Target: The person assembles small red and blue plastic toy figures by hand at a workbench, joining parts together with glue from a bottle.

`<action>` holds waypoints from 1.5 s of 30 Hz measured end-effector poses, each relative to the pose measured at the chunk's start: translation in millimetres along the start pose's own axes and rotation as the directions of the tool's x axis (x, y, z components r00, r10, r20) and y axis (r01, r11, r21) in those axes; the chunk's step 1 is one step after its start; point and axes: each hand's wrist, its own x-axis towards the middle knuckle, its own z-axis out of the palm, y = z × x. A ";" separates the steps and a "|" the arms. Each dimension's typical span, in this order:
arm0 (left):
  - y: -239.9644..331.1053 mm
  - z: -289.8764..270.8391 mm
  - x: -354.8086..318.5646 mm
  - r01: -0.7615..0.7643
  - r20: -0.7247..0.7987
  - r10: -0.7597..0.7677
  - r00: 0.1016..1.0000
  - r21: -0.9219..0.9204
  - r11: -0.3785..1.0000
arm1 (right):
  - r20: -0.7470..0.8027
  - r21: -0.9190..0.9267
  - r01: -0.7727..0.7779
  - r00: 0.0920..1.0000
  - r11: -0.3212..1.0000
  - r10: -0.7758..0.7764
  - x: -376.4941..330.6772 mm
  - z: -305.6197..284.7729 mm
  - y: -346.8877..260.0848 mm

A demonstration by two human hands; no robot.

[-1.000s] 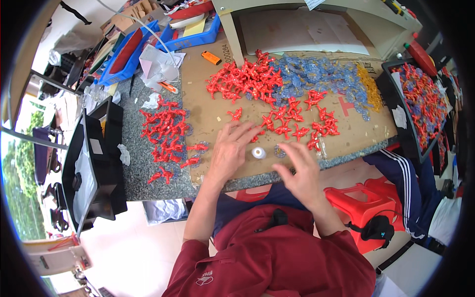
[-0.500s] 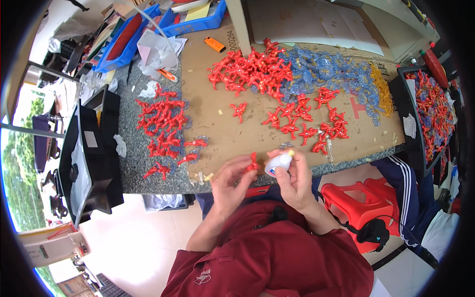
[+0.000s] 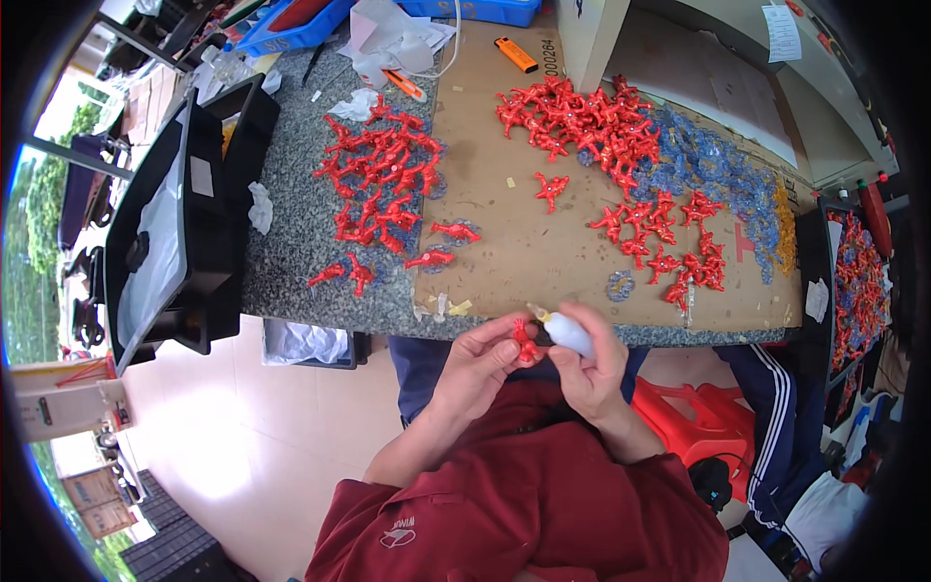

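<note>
Between the fingertips of my left hand (image 3: 470,369) is a small red plastic figure (image 3: 525,351), held just past the table's front edge. My right hand (image 3: 599,373) is wrapped round a small white squeeze bottle (image 3: 570,336). Its yellowish nozzle (image 3: 539,312) tilts to the left, close above the red figure; whether the tip touches it I cannot tell. A clear bluish round piece (image 3: 620,284) lies on the cardboard beyond my right hand. Further off are a loose group of red figures (image 3: 662,264) and one lone red figure (image 3: 551,191).
Left on the granite, red figures (image 3: 388,175) sit among clear bluish pieces. At the back lie a red heap (image 3: 582,121), a bluish heap (image 3: 718,160) and yellow pieces (image 3: 784,228). An orange cutter (image 3: 404,85), black bins (image 3: 184,223) and a red stool (image 3: 698,427) are around.
The bottle has turned so its nozzle points left at the red figure, and both hands are closer together. The whole view has shifted, with the table appearing further up and right.
</note>
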 end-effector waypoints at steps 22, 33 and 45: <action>-15.6 -7.0 9.1 0.242 0.157 -0.197 0.968 -0.351 0.904 | 0.056 -0.128 -0.020 0.998 0.992 0.028 -3.9 -39.9 -10.3; -14.8 -7.9 8.9 0.227 0.169 -0.177 0.970 -0.352 0.908 | 0.057 -0.144 -0.016 0.998 0.990 0.025 -3.5 -37.5 -10.4; -13.5 -6.0 7.4 0.210 0.141 -0.173 0.975 -0.317 0.925 | 0.072 -0.150 -0.022 0.997 0.988 0.033 -4.5 -39.6 -12.1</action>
